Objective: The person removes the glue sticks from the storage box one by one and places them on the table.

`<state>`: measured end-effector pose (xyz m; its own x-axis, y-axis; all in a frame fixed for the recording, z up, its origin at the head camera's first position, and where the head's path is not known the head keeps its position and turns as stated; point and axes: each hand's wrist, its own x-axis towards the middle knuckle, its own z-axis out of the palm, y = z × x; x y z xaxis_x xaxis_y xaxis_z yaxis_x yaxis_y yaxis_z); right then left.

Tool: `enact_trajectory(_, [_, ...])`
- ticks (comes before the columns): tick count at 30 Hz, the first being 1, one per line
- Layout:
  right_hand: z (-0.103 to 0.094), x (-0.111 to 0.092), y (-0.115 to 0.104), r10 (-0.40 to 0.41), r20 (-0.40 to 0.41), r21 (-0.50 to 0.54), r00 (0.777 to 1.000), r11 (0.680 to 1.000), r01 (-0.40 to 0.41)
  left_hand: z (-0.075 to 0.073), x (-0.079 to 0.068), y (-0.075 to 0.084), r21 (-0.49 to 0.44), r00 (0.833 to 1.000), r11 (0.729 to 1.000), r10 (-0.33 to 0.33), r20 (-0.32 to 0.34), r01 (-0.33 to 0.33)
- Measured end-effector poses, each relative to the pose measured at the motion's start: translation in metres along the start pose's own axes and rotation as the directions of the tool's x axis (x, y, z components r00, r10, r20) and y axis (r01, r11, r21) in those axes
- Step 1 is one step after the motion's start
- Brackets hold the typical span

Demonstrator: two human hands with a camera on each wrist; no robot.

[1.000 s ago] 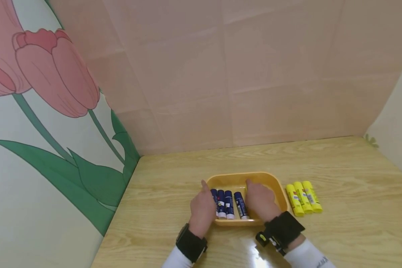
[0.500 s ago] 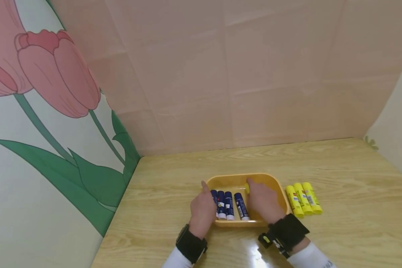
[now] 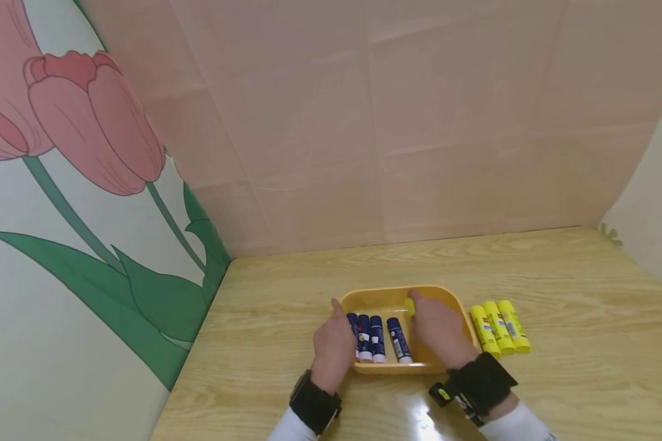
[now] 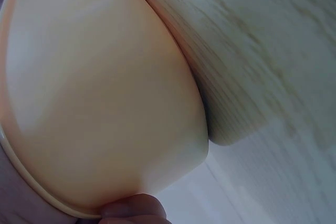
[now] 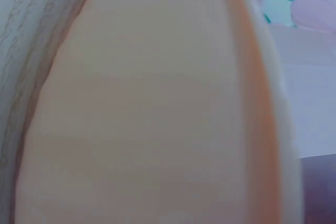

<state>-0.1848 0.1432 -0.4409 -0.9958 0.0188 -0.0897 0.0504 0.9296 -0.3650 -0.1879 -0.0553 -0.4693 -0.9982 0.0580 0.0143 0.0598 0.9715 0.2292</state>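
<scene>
Here's the orange tray (image 3: 386, 368), shallow and round-cornered, its left rim gripped by the left hand (image 3: 333, 343). Inside, three dark-blue sticks (image 3: 364, 338) lie side by side, white ends nearest the person, and a fourth blue stick (image 3: 399, 340) slants apart from them. And there, yellow, part hidden, a stick (image 3: 410, 306) pinched in the right hand (image 3: 438, 331) over the tray! Three yellow sticks (image 3: 499, 327) lie together just outside, right.
</scene>
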Motion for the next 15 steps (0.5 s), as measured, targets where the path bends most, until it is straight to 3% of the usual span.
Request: enact_trajectory(15, [-0.029, -0.013, -0.002, -0.002, -0.006, 0.009, 1.0, 1.0, 0.002, -0.001, -0.001, 0.002, -0.014, 1.0, 1.0, -0.018, 0.016, 0.018])
